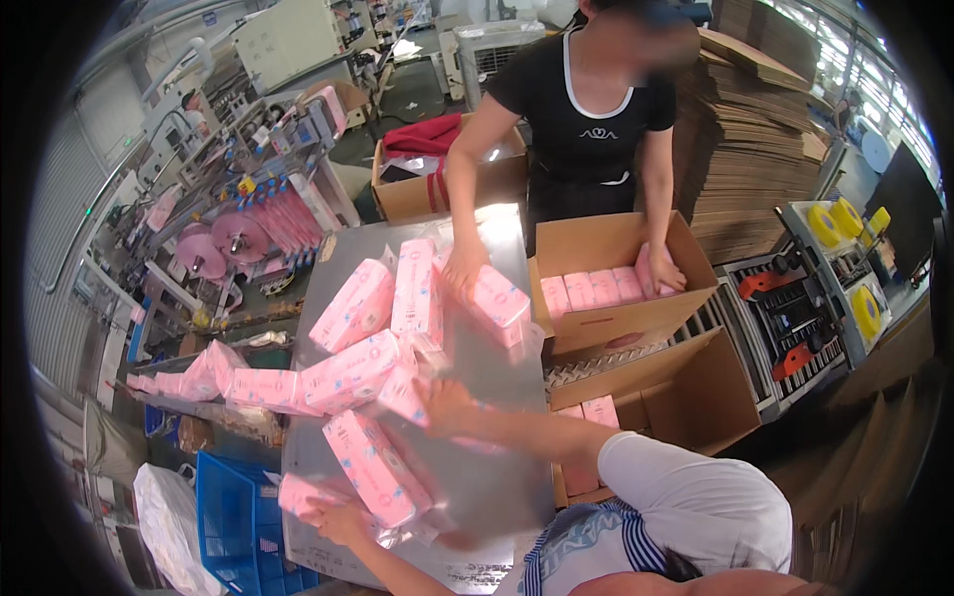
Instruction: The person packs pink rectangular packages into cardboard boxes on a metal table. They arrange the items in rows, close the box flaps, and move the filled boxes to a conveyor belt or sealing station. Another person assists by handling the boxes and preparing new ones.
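Note:
Pink plastic-wrapped tissue packs lie about on the metal table (497, 497). My left hand (340, 522) grips the end of a pack (308, 494) at the table's near left corner. Beside it a longer pack (376, 467) lies slanted. Reaching across from the right, my right hand (447, 405) is closed on another pack (401, 397) near the middle; its fingertips are slightly blurred. Just beyond, one more pack (350, 372) lies at the end of the incoming row. An open cardboard box (696, 397) with several packs inside stands by my right arm.
Across the table a co-worker touches a pack (497, 298) with one hand and reaches into a second cardboard box (626, 328) with the other. A row of packs (263, 387) comes in from the left. A blue crate (224, 517) stands below; flattened cardboard (740, 149) is stacked behind.

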Demonstrator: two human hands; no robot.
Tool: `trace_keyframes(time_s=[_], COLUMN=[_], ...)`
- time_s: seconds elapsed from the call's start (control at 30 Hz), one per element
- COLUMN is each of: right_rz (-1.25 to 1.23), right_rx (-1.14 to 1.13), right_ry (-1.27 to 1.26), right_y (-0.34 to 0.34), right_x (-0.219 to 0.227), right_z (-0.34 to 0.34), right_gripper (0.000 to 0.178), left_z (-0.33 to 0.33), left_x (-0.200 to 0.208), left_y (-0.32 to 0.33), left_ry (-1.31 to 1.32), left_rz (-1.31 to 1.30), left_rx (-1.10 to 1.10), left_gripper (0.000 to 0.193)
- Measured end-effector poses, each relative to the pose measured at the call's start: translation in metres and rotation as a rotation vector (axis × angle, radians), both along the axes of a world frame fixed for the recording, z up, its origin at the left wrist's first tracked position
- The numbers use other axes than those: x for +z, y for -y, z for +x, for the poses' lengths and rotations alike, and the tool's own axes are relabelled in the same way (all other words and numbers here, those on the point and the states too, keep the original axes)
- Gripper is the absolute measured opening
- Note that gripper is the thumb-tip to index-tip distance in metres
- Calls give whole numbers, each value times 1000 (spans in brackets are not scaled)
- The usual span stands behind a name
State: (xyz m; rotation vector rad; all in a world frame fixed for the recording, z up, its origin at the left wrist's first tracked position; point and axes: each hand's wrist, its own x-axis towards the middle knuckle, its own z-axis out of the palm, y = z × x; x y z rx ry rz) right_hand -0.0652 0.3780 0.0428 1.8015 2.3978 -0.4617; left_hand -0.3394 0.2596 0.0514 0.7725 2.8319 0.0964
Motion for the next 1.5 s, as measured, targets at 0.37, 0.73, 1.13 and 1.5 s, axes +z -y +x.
trace_keyframes(time_s=[0.37, 0.73, 1.13, 1.5], right_rz=[-56, -397, -602, -25], right_rx=[-46, -272, -676, -1499], right_ry=[-392, -1007, -1794, -1878], right_y=[131, 71, 224, 383], right_x=[-27, -70, -19, -89], right_z=[111, 145, 242, 483], right_gripper=[79, 64, 67, 47], left_z=[122, 77, 163, 450], left_x=[-14, -105, -107, -115], left_y=[95, 96, 118, 85], left_ry=[297, 1379, 1565, 2275], left_rz=[246, 649, 553, -168], left_rx=[-827, -107, -190, -300], left_gripper=[82, 83, 50, 55])
